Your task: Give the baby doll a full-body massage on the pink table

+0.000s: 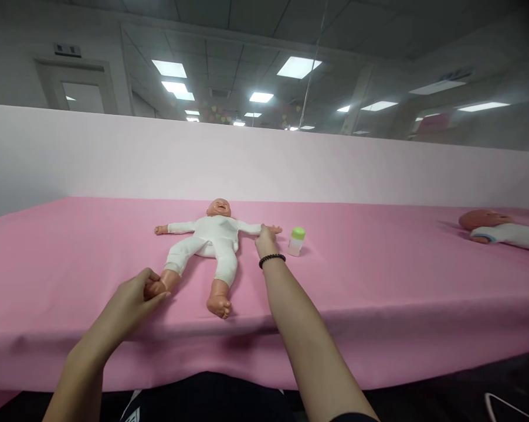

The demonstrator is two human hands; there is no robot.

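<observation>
Baby doll (207, 246) lying face-up mid-tabletop (361, 293) on pink cloth, left hand (130, 299) closed around its near-left foot (155, 288), right hand (265, 241) curled on its outstretched right-side arm (249, 227), just beside a green-capped bottle (297, 241), second doll (488, 225) far right.

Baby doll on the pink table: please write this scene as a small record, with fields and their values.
Left hand: wrapped around the foot of the baby doll
Right hand: on the doll's outstretched arm, near its wrist; black beaded bracelet on the wrist
Doll pose: lying on its back in a white suit, arms spread
Nearby: small feeding bottle with green cap, upright beside the right hand
Surface: pink cloth
Far right: second doll, partly out of view
</observation>
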